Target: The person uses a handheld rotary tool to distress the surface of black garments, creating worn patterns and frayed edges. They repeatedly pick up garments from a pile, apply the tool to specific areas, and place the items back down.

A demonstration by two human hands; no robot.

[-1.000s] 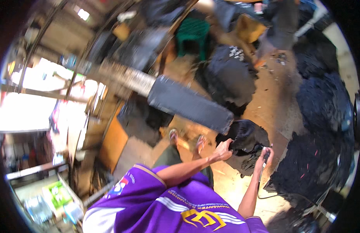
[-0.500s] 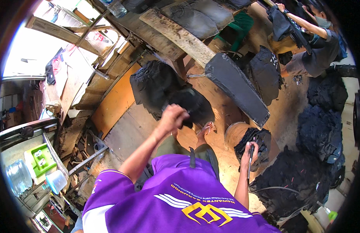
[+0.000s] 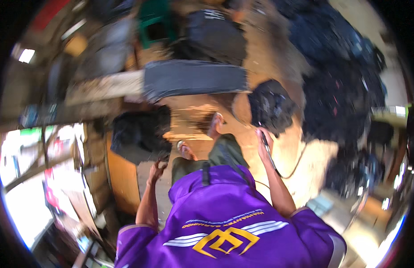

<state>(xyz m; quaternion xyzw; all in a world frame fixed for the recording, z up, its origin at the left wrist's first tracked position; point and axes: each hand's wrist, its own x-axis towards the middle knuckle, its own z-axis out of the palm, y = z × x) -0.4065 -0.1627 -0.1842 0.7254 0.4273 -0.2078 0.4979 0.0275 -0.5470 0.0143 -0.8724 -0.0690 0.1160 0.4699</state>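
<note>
Cord, dark, curved, in right hand, black cloth bundle, rumpled

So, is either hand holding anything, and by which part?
The right hand holds a corded tool by its dark body; whether the left hand grips the black cloth, I can't tell.

A padded board lies before the person, with a chair and a cloth stack beyond it. Left, a cloth heap lies just ahead of the left hand; right, a cloth bundle sits past the board's end, ahead of the right hand with its corded tool. The 2 feet are between heap and bundle, a cloth pile farther right.
</note>
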